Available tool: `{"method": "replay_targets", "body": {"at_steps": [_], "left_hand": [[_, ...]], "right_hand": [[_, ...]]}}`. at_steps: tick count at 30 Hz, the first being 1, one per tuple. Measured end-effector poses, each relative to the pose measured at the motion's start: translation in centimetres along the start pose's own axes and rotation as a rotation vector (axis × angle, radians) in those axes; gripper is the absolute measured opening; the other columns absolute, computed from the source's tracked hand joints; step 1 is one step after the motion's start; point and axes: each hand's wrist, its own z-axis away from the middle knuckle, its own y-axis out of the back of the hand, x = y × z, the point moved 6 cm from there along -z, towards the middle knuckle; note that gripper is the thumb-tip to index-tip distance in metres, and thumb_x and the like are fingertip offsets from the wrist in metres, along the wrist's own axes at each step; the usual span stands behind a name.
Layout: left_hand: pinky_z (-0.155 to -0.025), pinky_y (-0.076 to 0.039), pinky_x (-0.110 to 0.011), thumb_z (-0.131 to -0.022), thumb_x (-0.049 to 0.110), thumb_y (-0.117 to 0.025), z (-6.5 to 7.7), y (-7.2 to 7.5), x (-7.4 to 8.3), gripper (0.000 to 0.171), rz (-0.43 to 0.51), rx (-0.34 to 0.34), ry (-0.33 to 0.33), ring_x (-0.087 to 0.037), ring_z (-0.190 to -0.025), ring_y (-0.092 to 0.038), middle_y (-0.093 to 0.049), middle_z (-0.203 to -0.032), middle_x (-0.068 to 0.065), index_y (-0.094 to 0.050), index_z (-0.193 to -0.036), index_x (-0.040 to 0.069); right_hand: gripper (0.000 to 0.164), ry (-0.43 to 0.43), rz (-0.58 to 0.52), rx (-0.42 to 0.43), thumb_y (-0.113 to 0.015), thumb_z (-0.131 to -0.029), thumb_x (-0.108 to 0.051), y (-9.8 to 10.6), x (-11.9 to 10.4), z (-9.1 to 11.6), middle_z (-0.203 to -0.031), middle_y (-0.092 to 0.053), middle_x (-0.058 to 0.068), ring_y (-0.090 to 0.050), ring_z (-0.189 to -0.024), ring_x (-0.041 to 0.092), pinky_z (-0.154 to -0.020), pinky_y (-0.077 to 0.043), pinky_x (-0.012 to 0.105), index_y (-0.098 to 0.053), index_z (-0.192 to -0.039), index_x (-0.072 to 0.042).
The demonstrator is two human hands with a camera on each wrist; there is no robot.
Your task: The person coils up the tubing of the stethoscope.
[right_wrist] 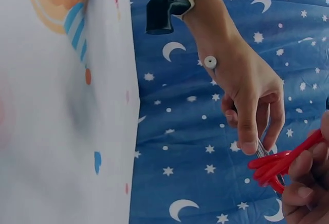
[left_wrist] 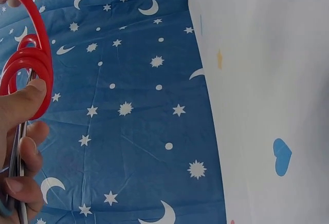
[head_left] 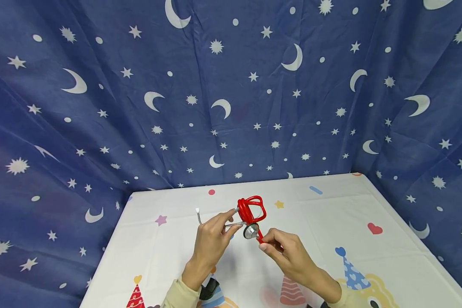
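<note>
A stethoscope with coiled red tubing (head_left: 245, 212) is held above the table between both hands. My left hand (head_left: 211, 238) grips its metal ear tubes (head_left: 234, 224), thumb pressed against them by the coil, as the left wrist view also shows. One white ear tip (head_left: 197, 210) sticks out past the back of that hand. With thumb and fingers, my right hand (head_left: 289, 252) pinches the red tube just beside the round silver chest piece (head_left: 251, 231). In the right wrist view, the red loops (right_wrist: 270, 167) lie between the two hands, and the chest piece cannot be made out.
A white tablecloth (head_left: 169, 248) printed with party hats, hearts and stars covers the table. Behind it and along both sides hangs a dark blue curtain (head_left: 246, 102) with moons and stars. A black wrist device (head_left: 209, 289) sits at my left sleeve.
</note>
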Motion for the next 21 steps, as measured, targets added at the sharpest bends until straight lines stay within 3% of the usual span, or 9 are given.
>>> {"method": "replay_targets", "body": {"at_steps": [3, 10, 14, 17, 21], "left_hand": [[-0.050, -0.033, -0.006, -0.074, 0.022, -0.086, 0.0, -0.1, 0.2, 0.043, -0.006, 0.011, -0.017, 0.002, -0.055, -0.041, -0.072, -0.080, 0.002, -0.072, -0.113, 0.009], [-0.050, -0.034, -0.007, -0.073, 0.024, -0.086, 0.0, 0.0, 0.5, 0.044, -0.020, 0.026, -0.025, 0.001, -0.055, -0.043, -0.071, -0.080, 0.004, -0.072, -0.114, 0.012], [-0.050, -0.037, -0.008, -0.073, 0.024, -0.086, 0.0, -0.1, 0.7, 0.044, -0.037, 0.026, -0.033, 0.000, -0.054, -0.046, -0.072, -0.080, 0.003, -0.072, -0.113, 0.011], [-0.050, -0.042, -0.010, -0.075, 0.024, -0.085, 0.0, -0.1, 0.9, 0.043, -0.053, 0.017, -0.040, -0.002, -0.054, -0.051, -0.073, -0.082, 0.002, -0.072, -0.113, 0.010], [-0.054, -0.050, -0.016, -0.077, 0.023, -0.084, 0.0, -0.1, 1.1, 0.042, -0.064, 0.010, -0.047, -0.007, -0.064, -0.066, -0.075, -0.087, 0.001, -0.071, -0.113, 0.009]], "right_hand": [[0.024, -0.066, -0.019, 0.001, -0.068, -0.084, 0.007, 0.0, 0.3, 0.0, -0.066, -0.051, -0.005, -0.034, -0.062, -0.009, -0.047, -0.031, 0.009, -0.059, -0.089, -0.015], [0.023, -0.239, -0.078, -0.002, -0.058, -0.094, 0.002, 0.1, 0.9, -0.1, -0.058, -0.041, -0.007, -0.032, -0.054, -0.008, -0.043, -0.028, 0.013, -0.055, -0.080, -0.016], [0.025, -0.277, -0.087, 0.000, -0.056, -0.096, 0.002, 0.1, 1.2, 0.0, -0.057, -0.040, -0.006, -0.030, -0.053, -0.009, -0.041, -0.028, 0.015, -0.056, -0.079, -0.016], [0.024, -0.314, -0.085, 0.009, -0.054, -0.097, 0.000, 0.0, 1.7, 0.2, -0.055, -0.039, -0.006, -0.031, -0.049, -0.010, -0.038, -0.029, 0.014, -0.057, -0.079, -0.016], [0.026, -0.437, -0.120, 0.020, -0.053, -0.101, -0.008, 0.1, 2.2, 0.2, -0.053, -0.036, -0.009, -0.032, -0.045, -0.008, -0.037, -0.029, 0.015, -0.056, -0.076, -0.013]]}}
